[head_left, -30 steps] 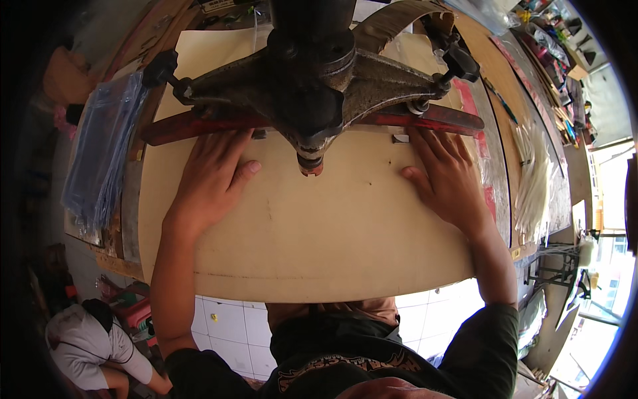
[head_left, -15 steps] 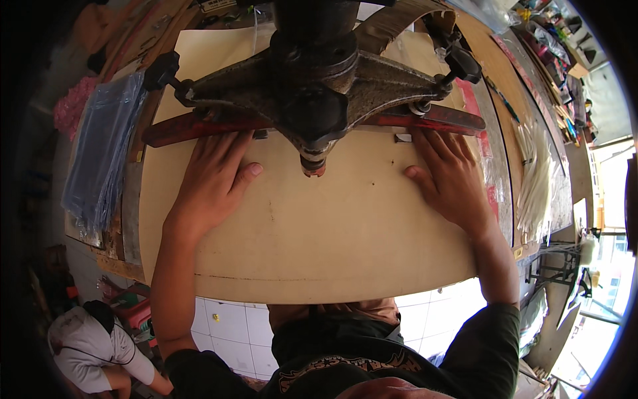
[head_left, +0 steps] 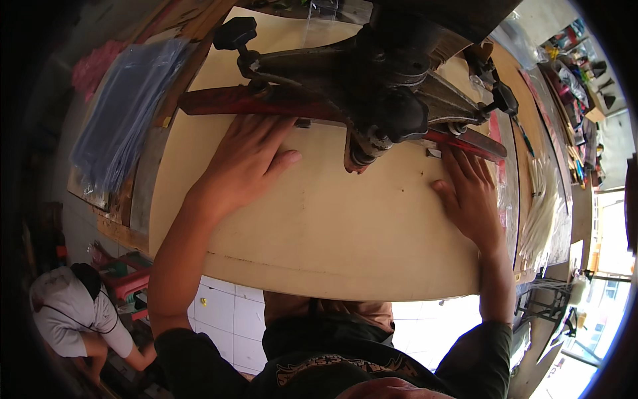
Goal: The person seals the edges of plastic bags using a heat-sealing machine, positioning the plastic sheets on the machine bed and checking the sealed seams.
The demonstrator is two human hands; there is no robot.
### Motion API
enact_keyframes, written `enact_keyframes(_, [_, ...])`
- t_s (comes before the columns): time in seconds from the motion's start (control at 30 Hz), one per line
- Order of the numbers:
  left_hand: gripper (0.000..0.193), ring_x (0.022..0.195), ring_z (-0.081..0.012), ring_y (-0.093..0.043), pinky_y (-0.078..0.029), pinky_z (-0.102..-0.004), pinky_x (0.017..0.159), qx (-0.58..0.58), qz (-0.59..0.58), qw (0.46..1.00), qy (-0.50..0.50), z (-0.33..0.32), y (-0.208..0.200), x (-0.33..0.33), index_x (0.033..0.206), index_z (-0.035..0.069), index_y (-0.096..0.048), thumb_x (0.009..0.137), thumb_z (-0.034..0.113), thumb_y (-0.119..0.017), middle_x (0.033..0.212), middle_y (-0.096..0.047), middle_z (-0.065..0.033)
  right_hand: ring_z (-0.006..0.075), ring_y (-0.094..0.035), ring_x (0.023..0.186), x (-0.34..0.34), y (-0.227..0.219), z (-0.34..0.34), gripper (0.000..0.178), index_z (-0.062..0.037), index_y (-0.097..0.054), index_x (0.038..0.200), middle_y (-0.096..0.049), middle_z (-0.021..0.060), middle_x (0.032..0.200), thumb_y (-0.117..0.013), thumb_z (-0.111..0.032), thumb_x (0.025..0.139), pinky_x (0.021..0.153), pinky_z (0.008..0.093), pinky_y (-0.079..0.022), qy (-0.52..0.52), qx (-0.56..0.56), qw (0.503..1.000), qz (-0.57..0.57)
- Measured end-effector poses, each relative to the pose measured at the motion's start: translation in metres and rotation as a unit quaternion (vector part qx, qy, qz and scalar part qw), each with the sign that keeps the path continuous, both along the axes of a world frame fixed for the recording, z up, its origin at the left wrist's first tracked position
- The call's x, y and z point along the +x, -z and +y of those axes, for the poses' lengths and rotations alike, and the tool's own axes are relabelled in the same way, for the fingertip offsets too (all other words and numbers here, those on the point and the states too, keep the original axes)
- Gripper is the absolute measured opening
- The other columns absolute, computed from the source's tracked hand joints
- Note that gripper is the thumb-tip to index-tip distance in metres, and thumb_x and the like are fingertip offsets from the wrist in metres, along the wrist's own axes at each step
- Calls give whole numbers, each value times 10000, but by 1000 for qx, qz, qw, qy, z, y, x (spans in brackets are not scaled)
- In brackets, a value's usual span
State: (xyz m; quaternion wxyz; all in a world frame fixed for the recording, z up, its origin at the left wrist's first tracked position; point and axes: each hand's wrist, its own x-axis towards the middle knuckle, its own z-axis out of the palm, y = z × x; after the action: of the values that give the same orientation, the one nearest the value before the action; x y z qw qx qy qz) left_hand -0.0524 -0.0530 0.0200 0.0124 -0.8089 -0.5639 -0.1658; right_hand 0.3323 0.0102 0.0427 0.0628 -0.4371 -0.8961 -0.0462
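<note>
My left hand (head_left: 249, 159) lies palm down on a large beige board (head_left: 319, 233), fingers stretched forward and thumb apart. Its fingertips reach the edge of a long red bar (head_left: 266, 101) and are partly hidden there. Further right, my right hand (head_left: 470, 196) rests the same way, its fingers meeting the bar's right end. Above the board stands a black metal machine head (head_left: 392, 100) with arms, knobs and a short nozzle-like tip between my hands. Small dark and metallic pieces show at the bar near each hand. Neither hand holds anything visible.
A stack of clear plastic sleeves (head_left: 129, 110) lies left of the board, by crumpled pink plastic (head_left: 96, 66). Thin white strips (head_left: 541, 219) hang together on the right, near a pen-like tool (head_left: 523, 136). At lower left a person in pale clothes (head_left: 70, 306) bends down.
The view has turned, so the machine head now appears further right and tilted. Both hands stay flat on the board at the red bar.
</note>
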Motion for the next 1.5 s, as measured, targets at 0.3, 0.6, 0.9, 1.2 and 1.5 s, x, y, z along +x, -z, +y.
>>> enact_keyframes(0.3, [598,1258,-367,-511,-306,-522,1170,7,31,999,-11,1,5,2,1444,-28,-483,1046,419,-478,1387,-553,-216,436,-487,1345,2,1,0,638,-36,-484,1472,-543,205,1442,-502,-486,1021,1159,554,-327,-2,8,1000,4])
enact_keyframes(0.6, [600,1273,-362,-500,-296,-513,1180,-2,29,1000,-11,-1,4,0,1451,-29,-471,1054,421,-456,1396,-544,-214,419,-485,1351,-1,0,-2,629,-29,-490,1467,-552,215,1423,-492,-477,1026,1160,554,-320,-13,13,1000,17])
enact_keyframes(0.9, [624,1316,-368,-475,-282,-518,1203,-31,29,999,-23,-8,-1,-1,1462,-34,-455,1050,434,-470,1452,-503,-211,318,-719,1019,15,-33,-14,386,-67,-687,1280,-739,143,1127,-695,-271,953,896,423,-560,36,-20,980,194])
enact_keyframes(1.2, [645,1372,-470,-406,-309,-515,1198,-82,30,996,-36,-4,-6,5,1520,29,-409,1033,438,-513,1517,-440,-222,349,-688,1093,240,-31,73,388,-135,-744,1137,-739,135,1117,-686,-430,892,895,476,-550,423,111,886,-157])
enact_keyframes(1.5, [640,1440,-449,-343,-303,-492,1206,-97,-6,995,-28,-2,-2,1,1541,24,-372,1029,368,-540,1585,-379,-198,131,-648,571,348,-52,111,234,-47,-792,925,-711,59,715,-697,-251,860,572,298,-537,344,-19,919,191])
